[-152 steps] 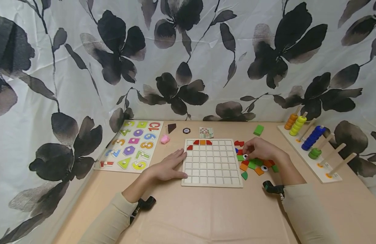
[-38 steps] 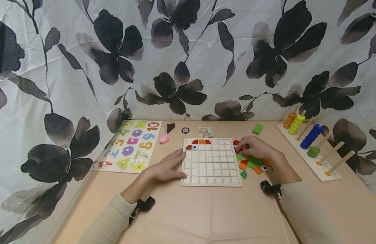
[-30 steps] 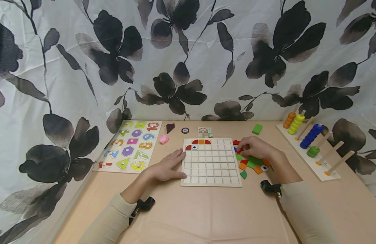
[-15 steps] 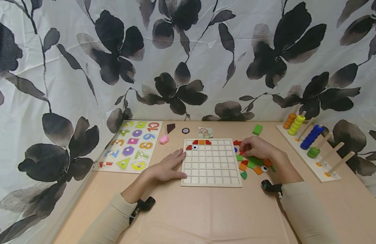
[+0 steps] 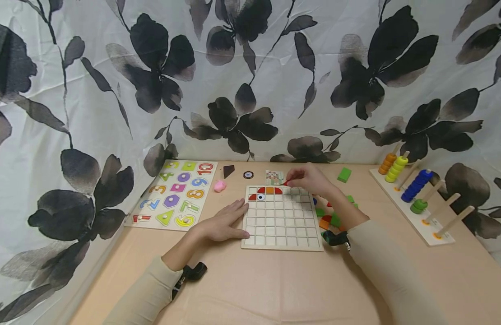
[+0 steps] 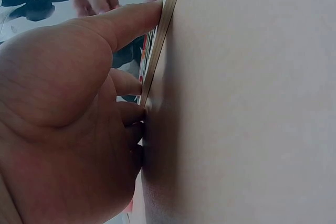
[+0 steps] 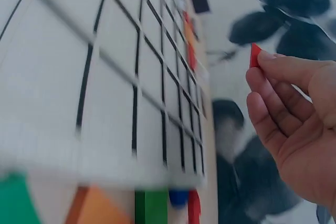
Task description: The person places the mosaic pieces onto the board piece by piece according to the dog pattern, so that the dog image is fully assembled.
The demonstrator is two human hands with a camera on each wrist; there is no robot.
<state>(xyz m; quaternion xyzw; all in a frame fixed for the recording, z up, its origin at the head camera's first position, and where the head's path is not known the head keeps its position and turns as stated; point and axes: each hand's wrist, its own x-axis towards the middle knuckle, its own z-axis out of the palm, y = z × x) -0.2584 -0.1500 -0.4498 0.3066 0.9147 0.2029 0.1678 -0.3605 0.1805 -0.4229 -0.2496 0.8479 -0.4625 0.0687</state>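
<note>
My right hand [image 5: 309, 179] pinches a small red tile [image 7: 254, 56] between thumb and fingertips, above the far edge of the white gridded board [image 5: 283, 230]. My left hand [image 5: 223, 224] rests beside the board's left side with its fingers extended. In the left wrist view its thumb lies against the board's wooden edge [image 6: 164, 35]. Two red tiles with an orange tile [image 5: 269, 191] between them sit in the top row. Below, a curved red tile [image 5: 252, 197] stands beside a white eye piece [image 5: 261, 197].
Loose coloured tiles [image 5: 325, 222] lie right of the board, partly under my right forearm. A small picture card [image 5: 273, 177], a poker chip [image 5: 248, 174] and a pink lump [image 5: 220, 185] are behind it. A number puzzle [image 5: 173, 198] lies left, a peg stacker [image 5: 417, 212] right.
The eye piece has gone from my right hand into the second row. Since half a second ago, that hand has moved left from the loose tiles, carrying a red tile. My left hand has stayed.
</note>
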